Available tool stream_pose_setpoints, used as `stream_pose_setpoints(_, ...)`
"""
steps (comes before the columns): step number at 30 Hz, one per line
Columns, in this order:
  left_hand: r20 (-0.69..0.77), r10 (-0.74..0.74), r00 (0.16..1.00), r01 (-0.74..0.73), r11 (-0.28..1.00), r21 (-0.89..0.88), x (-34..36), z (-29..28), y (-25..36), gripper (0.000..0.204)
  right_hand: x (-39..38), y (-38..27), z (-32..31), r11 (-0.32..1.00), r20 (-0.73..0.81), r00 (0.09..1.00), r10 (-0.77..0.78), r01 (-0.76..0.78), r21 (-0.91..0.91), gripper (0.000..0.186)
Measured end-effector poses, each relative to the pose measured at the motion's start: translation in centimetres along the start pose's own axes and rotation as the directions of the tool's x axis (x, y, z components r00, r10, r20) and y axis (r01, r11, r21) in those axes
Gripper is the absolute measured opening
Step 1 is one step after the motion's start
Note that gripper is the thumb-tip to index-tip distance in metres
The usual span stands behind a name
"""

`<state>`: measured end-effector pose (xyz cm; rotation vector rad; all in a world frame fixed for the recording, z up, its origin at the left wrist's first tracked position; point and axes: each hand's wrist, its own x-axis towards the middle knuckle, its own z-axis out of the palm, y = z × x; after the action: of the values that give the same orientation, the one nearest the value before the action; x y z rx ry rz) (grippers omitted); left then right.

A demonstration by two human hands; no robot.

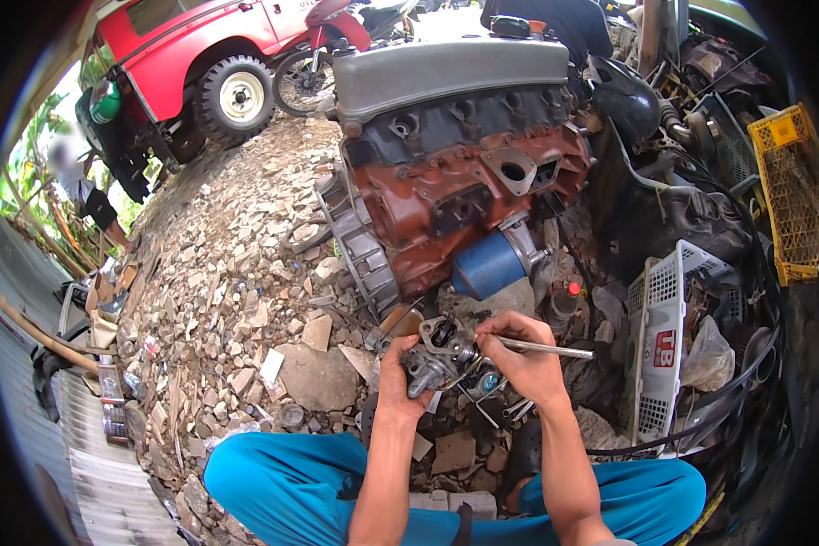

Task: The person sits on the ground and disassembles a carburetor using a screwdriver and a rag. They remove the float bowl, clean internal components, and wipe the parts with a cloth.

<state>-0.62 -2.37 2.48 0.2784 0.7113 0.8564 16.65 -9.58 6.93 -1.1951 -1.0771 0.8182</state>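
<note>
My left hand (397, 384) is closed around a grey cast-metal engine part (433, 369) with a flange and several openings, possibly a carburetor. It is held above the stones between my knees. In my right hand (530, 371) is a slim silver rod-shaped tool (555, 349), its free end sticking out to the right. The fingertips of that hand touch or nearly touch the right side of the part; the tool's working end is hidden by them. Several metal hand tools (482, 406) lie on the ground just below the right hand.
A large red-brown engine block (400, 196) with a grey cover and a blue oil filter (488, 266) stands ahead. White crate (657, 355) and yellow crate (783, 196) are on the right. Rubble (218, 300) covers the ground. A red vehicle (177, 55) and another person (86, 187) are far left.
</note>
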Motion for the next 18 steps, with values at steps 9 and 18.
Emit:
stream_pose_setpoints(9, 0.095, -0.021, 0.995, 0.028, 0.997, -0.07, -0.2, -0.6, 0.9, 0.033, 0.5, 0.6, 0.9, 0.97, -0.159, 0.97, -0.185, 0.154, -0.186, 0.009)
stream_pose_setpoints(18, 0.09, 0.019, 0.996, -0.015, 0.999, -0.038, -1.4, 0.9, 1.5, 0.029, -0.3, -1.3, 0.2, 0.991, 0.063, 0.998, 0.014, -0.023, 0.135, 0.01)
